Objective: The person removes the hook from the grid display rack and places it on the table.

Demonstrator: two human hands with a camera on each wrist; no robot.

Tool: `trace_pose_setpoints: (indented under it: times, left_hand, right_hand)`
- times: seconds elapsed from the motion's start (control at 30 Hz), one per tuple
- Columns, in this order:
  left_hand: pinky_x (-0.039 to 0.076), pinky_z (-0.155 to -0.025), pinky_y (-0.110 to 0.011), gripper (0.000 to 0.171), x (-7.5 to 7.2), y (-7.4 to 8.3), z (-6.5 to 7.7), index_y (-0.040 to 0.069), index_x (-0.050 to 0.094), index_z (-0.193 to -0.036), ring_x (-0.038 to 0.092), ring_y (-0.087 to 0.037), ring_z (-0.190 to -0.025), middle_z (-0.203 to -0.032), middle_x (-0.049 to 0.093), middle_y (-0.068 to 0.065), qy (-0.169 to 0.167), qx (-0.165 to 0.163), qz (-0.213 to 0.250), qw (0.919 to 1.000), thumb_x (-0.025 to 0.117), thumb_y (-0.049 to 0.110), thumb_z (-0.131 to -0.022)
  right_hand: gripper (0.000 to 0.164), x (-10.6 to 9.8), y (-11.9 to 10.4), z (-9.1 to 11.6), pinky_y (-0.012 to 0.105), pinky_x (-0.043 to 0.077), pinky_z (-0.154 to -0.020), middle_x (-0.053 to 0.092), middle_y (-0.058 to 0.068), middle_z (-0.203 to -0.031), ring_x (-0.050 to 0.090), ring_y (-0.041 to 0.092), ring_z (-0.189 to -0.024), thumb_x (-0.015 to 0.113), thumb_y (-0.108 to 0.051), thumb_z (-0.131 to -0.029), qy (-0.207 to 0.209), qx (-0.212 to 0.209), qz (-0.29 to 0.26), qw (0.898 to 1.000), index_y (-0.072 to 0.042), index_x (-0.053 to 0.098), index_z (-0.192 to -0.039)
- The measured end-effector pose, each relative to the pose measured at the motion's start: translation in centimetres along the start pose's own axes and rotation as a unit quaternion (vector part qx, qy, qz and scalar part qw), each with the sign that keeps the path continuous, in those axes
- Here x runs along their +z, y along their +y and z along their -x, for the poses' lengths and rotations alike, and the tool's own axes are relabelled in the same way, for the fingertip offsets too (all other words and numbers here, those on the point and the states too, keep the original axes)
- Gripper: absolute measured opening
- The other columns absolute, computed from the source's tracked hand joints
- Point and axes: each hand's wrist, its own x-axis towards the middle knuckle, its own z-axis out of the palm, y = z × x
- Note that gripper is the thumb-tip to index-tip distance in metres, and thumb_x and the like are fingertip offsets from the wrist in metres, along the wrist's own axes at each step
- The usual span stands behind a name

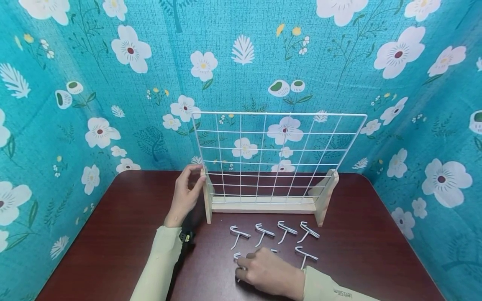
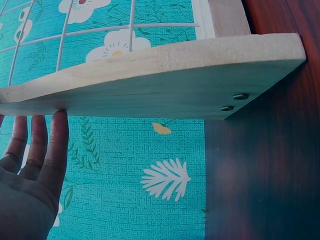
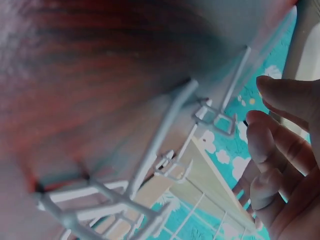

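Note:
A white wire grid panel [image 1: 265, 149] stands upright in a wooden stand [image 1: 263, 205] with two side posts. My left hand [image 1: 185, 194] is at the left side post [image 2: 150, 90]; in the left wrist view its fairly straight fingers touch the post's outer face. My right hand [image 1: 269, 271] is low over the front row of white metal hooks, bent and partly covering them. One hook [image 1: 237, 255] shows at its fingertips. In the right wrist view its thumb and index finger are apart, with no hook seen between them.
Several double-wire hooks lie behind the right hand, including one hook [image 1: 287, 230] in the back row. Another hook [image 1: 306, 256] lies right of that hand. All rest on the dark red-brown table [image 1: 124, 234]. Teal flowered cloth [image 1: 226, 83] surrounds the table.

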Motion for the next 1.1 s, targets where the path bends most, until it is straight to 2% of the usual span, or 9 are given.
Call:
trace_pose_setpoints:
  times: [0.23,0.33,0.43,0.5,0.57,0.67,0.87,1.0,1.1]
  left_hand:
    - [0.053,-0.070,-0.014,0.032,0.0,0.0,-0.1,-0.001,0.063,-0.131,0.063,0.002,-0.099,-0.119,0.070,-0.017,0.003,-0.005,0.000,1.0000,0.068,0.004,-0.100]
    - [0.053,-0.071,-0.014,0.032,0.0,-0.2,-0.1,-0.001,0.062,-0.131,0.064,0.000,-0.099,-0.118,0.070,-0.017,0.001,-0.007,0.001,1.0000,0.068,0.006,-0.100]
    - [0.054,-0.072,-0.015,0.033,-0.1,-0.3,-0.2,0.000,0.063,-0.131,0.064,0.000,-0.100,-0.118,0.070,-0.016,-0.001,-0.004,0.003,1.0000,0.069,0.004,-0.099]
    - [0.055,-0.073,-0.017,0.032,-0.3,-0.4,-0.2,0.002,0.064,-0.131,0.065,-0.001,-0.101,-0.119,0.071,-0.015,-0.001,-0.003,0.002,1.0000,0.069,0.005,-0.099]
    - [0.055,-0.072,-0.019,0.032,-0.4,-0.5,-0.1,0.000,0.063,-0.130,0.064,0.001,-0.100,-0.119,0.071,-0.014,0.001,-0.002,-0.001,1.0000,0.070,0.004,-0.099]
    - [0.055,-0.071,-0.019,0.032,-0.6,-0.6,0.1,0.000,0.064,-0.130,0.065,0.000,-0.099,-0.118,0.071,-0.013,0.009,-0.001,-0.008,0.9999,0.069,0.005,-0.099]
    - [0.052,-0.071,-0.010,0.033,-0.6,-0.2,0.5,-0.004,0.064,-0.128,0.066,-0.003,-0.099,-0.117,0.069,-0.021,0.040,0.006,-0.011,0.9991,0.068,-0.006,-0.096]
    - [0.052,-0.073,-0.008,0.032,-0.7,1.1,0.5,-0.009,0.062,-0.128,0.067,-0.008,-0.100,-0.117,0.068,-0.025,0.042,0.004,-0.022,0.9989,0.066,-0.007,-0.096]
    - [0.052,-0.076,-0.009,0.034,-0.9,2.0,0.6,-0.010,0.061,-0.129,0.066,-0.009,-0.100,-0.117,0.068,-0.024,0.038,0.001,-0.039,0.9985,0.067,-0.005,-0.096]
  right_hand:
    - [0.008,-0.6,0.8,-0.2,0.022,0.036,-0.045,0.064,-0.015,-0.077,0.061,0.004,-0.060,0.068,-0.025,-0.094,0.039,0.036,-0.019,0.998,-0.026,0.070,-0.086]
    - [0.019,-0.8,1.4,-0.1,0.020,0.031,-0.045,0.063,-0.016,-0.075,0.060,0.003,-0.059,0.059,-0.026,-0.103,0.064,0.048,-0.029,0.996,-0.025,0.071,-0.088]
    - [0.014,-1.0,2.0,-0.1,0.018,0.037,-0.045,0.063,-0.015,-0.076,0.061,0.002,-0.058,0.065,-0.026,-0.100,0.086,0.062,-0.038,0.994,-0.024,0.070,-0.087]
    - [0.007,-1.4,2.3,-0.1,0.019,0.044,-0.047,0.063,-0.014,-0.079,0.062,0.003,-0.060,0.074,-0.024,-0.092,0.091,0.077,-0.045,0.992,-0.023,0.070,-0.087]
    - [0.015,-1.7,2.7,0.1,0.019,0.048,-0.049,0.065,-0.013,-0.081,0.063,0.003,-0.061,0.084,-0.022,-0.082,0.093,0.093,-0.049,0.990,-0.022,0.071,-0.090]
    - [0.023,-2.3,3.2,0.5,0.020,0.051,-0.051,0.069,-0.011,-0.086,0.066,0.003,-0.064,0.089,-0.022,-0.077,0.097,0.120,-0.054,0.987,-0.021,0.075,-0.095]
    - [0.027,-2.8,4.6,1.9,0.024,0.054,-0.055,0.071,-0.008,-0.092,0.069,0.005,-0.070,0.088,-0.021,-0.078,0.101,0.166,-0.053,0.979,-0.018,0.077,-0.102]
    - [0.028,-2.8,5.2,2.8,0.027,0.056,-0.059,0.074,-0.007,-0.096,0.072,0.007,-0.077,0.086,-0.020,-0.081,0.107,0.193,-0.059,0.974,-0.017,0.078,-0.107]
    - [0.020,-2.7,5.3,3.3,0.029,0.058,-0.060,0.076,-0.006,-0.098,0.073,0.008,-0.081,0.080,-0.025,-0.090,0.110,0.215,-0.058,0.969,-0.017,0.078,-0.108]
